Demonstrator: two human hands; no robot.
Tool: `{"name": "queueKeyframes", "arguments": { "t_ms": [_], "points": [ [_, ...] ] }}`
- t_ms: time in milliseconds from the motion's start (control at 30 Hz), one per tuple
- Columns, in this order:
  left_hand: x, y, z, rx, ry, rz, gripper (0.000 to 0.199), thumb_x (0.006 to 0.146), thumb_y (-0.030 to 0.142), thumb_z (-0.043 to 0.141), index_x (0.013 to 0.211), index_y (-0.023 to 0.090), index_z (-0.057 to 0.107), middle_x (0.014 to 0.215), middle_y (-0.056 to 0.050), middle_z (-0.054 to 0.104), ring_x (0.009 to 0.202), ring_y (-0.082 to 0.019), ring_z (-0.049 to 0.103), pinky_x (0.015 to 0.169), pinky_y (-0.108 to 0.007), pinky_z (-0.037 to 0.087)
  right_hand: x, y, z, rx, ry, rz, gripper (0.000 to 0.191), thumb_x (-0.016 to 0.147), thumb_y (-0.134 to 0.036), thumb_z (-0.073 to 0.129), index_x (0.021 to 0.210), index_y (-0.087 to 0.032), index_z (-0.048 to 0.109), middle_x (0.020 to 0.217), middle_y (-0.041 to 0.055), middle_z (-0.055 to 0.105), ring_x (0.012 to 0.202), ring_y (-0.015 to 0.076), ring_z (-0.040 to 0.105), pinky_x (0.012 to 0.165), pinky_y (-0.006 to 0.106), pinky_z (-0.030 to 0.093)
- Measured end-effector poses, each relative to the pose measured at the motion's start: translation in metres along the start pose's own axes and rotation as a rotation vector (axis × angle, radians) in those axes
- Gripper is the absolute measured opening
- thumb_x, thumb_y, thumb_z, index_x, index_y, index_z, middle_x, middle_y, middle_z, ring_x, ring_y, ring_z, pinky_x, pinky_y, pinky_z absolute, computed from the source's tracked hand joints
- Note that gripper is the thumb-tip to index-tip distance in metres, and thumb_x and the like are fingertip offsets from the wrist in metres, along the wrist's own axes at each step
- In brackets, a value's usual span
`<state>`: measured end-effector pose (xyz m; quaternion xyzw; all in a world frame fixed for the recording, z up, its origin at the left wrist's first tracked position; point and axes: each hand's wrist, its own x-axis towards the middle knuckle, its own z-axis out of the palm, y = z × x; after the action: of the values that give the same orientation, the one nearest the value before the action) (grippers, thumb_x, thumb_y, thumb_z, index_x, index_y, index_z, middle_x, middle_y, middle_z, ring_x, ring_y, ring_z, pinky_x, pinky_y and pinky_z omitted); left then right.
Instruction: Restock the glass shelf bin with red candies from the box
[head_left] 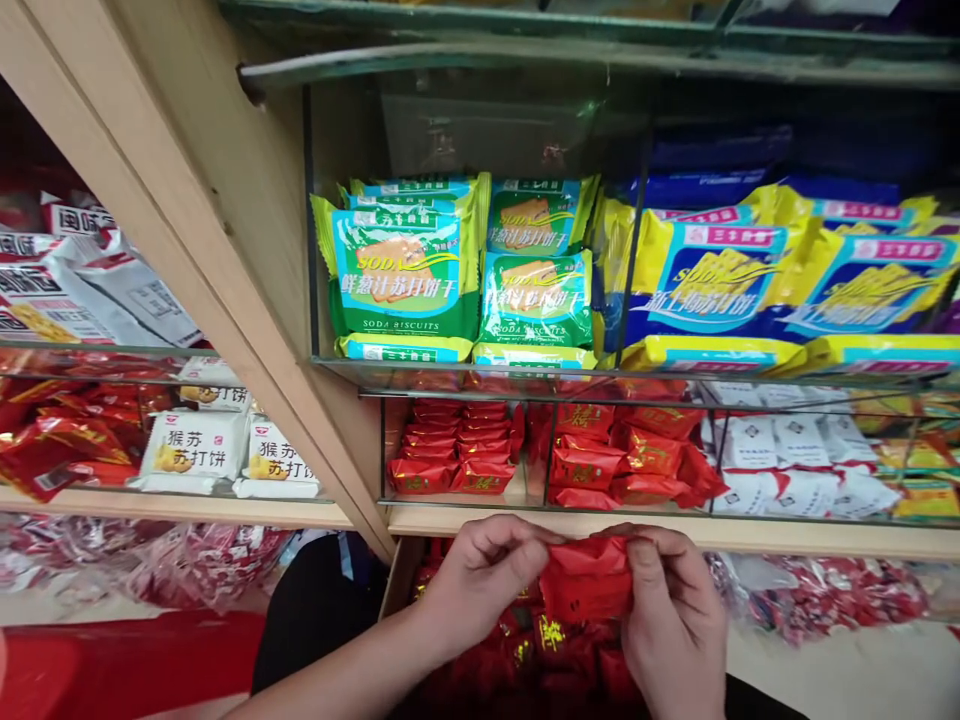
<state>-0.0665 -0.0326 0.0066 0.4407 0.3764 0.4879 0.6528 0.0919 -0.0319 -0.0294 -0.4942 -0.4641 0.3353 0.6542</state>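
Observation:
A small red packet [589, 580] is stretched between my two hands over an open drawer. My left hand [491, 580] pinches its left end between thumb and fingers, and my right hand [671, 615] grips its right end the same way. Beneath them, the drawer is filled with more red packets [551, 635], some with gold print. Just beyond my hands, stacks of red packets [454, 445] stand in a glass-fronted compartment of the lower shelf. Another compartment to its right holds further red packets [626, 455].
Green soda biscuit packs [405, 275] and blue-yellow packs [712, 270] fill the shelf above. A wooden upright [225, 210] slants at left, beside white biscuit packs [195, 445]. Bagged goods [825, 595] lie under the shelf at right.

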Motion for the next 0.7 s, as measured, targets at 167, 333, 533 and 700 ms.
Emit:
{"name": "queueKeyframes", "arguments": {
  "t_ms": [167,333,533,700],
  "points": [
    [-0.006,0.006,0.006,-0.317,-0.375,-0.418,0.052,0.075,0.048,0.059,0.120,0.025,0.045,0.094,-0.007,0.063,0.077,-0.019,0.065,0.063,-0.028,0.046,0.002,-0.004,0.004,0.064,-0.167,-0.001,0.012,0.081,-0.030,0.053,0.076,-0.020,0.058,0.078,0.0014,0.062,0.074,0.0143,0.058,0.067,0.026,0.047],
    [-0.006,-0.006,0.011,-0.232,-0.083,-0.125,0.072,0.059,0.023,0.079,0.119,0.029,0.039,0.092,0.000,0.055,0.076,-0.012,0.060,0.068,-0.026,0.044,-0.011,-0.005,0.000,0.030,-0.109,0.028,0.024,0.078,-0.035,0.056,0.099,-0.023,0.057,0.101,0.0052,0.063,0.089,0.0159,0.060,0.073,0.025,0.049],
    [-0.007,-0.008,0.002,-0.087,-0.067,-0.061,0.037,0.070,0.029,0.069,0.099,0.018,0.049,0.087,0.000,0.052,0.070,-0.008,0.055,0.068,-0.024,0.043,-0.026,-0.008,-0.002,-0.037,-0.266,0.157,0.054,0.065,-0.022,0.069,0.114,-0.022,0.047,0.103,0.0081,0.067,0.090,0.0185,0.064,0.071,0.024,0.054],
    [-0.015,0.013,-0.018,0.408,-0.098,-0.002,0.039,0.076,0.026,0.061,0.114,0.022,0.051,0.098,-0.003,0.056,0.075,-0.011,0.054,0.068,-0.024,0.045,-0.046,-0.009,0.015,-0.027,-0.181,0.236,0.042,0.067,-0.039,0.066,0.101,-0.022,0.049,0.096,0.0091,0.068,0.085,0.0186,0.066,0.066,0.021,0.055]
  ]
}}
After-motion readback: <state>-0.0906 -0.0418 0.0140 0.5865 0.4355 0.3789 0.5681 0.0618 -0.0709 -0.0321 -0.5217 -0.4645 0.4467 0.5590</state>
